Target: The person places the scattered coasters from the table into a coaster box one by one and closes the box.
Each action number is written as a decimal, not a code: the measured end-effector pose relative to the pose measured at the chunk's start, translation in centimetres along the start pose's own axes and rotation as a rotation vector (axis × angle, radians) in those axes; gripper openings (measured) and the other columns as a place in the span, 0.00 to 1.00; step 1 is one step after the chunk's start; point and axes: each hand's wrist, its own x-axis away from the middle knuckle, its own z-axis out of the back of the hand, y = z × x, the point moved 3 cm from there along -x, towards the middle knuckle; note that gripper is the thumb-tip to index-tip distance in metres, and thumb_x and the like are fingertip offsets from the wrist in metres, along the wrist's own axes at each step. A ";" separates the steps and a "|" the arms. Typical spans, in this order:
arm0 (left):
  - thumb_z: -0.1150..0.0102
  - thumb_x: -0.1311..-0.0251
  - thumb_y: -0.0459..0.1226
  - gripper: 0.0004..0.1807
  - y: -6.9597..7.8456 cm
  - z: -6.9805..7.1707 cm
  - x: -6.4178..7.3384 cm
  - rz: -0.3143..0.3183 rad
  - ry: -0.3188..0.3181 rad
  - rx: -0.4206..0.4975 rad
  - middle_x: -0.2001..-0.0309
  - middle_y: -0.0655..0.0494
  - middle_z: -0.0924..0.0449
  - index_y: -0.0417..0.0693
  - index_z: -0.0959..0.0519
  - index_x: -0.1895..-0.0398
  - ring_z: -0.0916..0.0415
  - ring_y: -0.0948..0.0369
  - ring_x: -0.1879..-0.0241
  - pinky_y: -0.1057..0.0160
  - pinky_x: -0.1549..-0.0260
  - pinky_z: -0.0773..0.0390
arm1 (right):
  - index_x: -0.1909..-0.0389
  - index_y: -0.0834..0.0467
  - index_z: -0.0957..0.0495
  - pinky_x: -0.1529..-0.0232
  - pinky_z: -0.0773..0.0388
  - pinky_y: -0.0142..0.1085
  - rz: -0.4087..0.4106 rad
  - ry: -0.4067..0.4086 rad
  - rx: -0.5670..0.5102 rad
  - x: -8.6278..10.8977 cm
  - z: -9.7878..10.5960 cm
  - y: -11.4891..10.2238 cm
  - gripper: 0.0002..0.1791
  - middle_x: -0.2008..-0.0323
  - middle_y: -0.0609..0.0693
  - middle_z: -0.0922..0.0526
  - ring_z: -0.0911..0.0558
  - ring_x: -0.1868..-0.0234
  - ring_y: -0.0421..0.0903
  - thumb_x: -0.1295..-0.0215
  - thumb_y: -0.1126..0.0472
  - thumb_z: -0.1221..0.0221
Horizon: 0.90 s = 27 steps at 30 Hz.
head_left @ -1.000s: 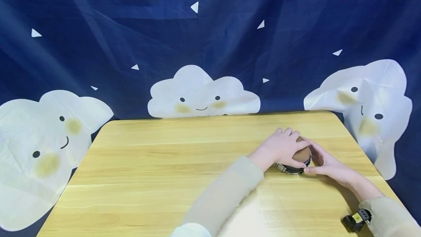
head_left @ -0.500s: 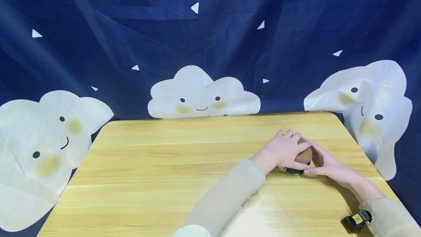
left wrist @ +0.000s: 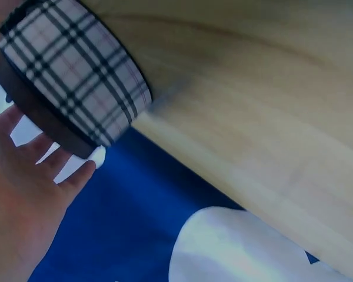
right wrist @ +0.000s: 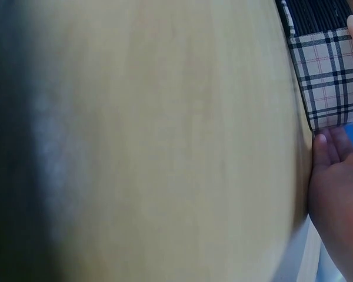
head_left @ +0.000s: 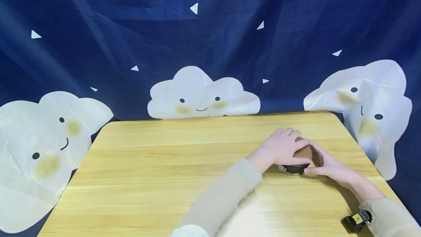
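Note:
A round case (head_left: 289, 169) with beige-and-black plaid sides and a brown lid (head_left: 304, 153) sits on the right part of the wooden table. My left hand (head_left: 283, 149) lies over the lid, its fingers and thumb spread round the brown rim. The left wrist view has those fingers along the lid's edge, above the plaid wall (left wrist: 76, 64). Curved round the case's right side, my right hand (head_left: 332, 165) holds it with the thumb at the front. A black ribbed section (right wrist: 317, 14) of the wall shows beside the plaid in the right wrist view. The case's far side is hidden.
The wooden table (head_left: 148, 178) reaches out to the left and front of the case. Behind it hangs a dark blue cloth (head_left: 223, 46) with white smiling clouds. A small black-and-yellow device (head_left: 356, 220) is at the right sleeve.
My left hand shifted slightly right on the lid, then back left, and its thumb now lies a little straighter across the lid. The right hand and the case stay in place.

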 end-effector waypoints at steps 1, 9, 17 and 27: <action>0.68 0.29 0.76 0.40 -0.3 0.1 0.1 0.001 0.009 0.006 0.21 0.66 0.38 0.79 0.44 0.17 0.42 0.63 0.21 0.56 0.22 0.40 | 0.13 0.56 0.65 0.37 0.42 0.11 0.003 0.004 0.005 0.0 0.0 0.0 0.56 0.27 0.20 0.45 0.41 0.31 0.09 0.31 0.75 0.40; 0.66 0.21 0.66 0.34 -3.5 0.1 1.5 0.021 0.050 0.020 0.20 0.59 0.37 0.72 0.40 0.17 0.42 0.59 0.20 0.55 0.22 0.39 | 0.13 0.59 0.59 0.36 0.44 0.11 0.071 0.012 0.024 -0.5 0.0 0.1 0.55 0.24 0.23 0.42 0.42 0.27 0.12 0.35 0.79 0.39; 0.63 0.19 0.61 0.33 -7.7 -2.0 4.8 0.065 0.055 0.034 0.19 0.54 0.37 0.68 0.41 0.16 0.42 0.55 0.18 0.50 0.20 0.41 | 0.13 0.58 0.58 0.37 0.43 0.12 0.074 0.011 0.028 -1.0 0.0 0.3 0.55 0.25 0.22 0.40 0.40 0.28 0.13 0.36 0.79 0.38; 0.54 0.21 0.59 0.35 -12.1 -3.2 10.8 0.120 0.099 0.085 0.19 0.46 0.37 0.60 0.38 0.17 0.41 0.48 0.19 0.45 0.20 0.41 | 0.14 0.61 0.59 0.35 0.42 0.12 0.129 0.000 0.009 -0.4 0.1 0.1 0.56 0.24 0.22 0.41 0.40 0.27 0.14 0.38 0.82 0.40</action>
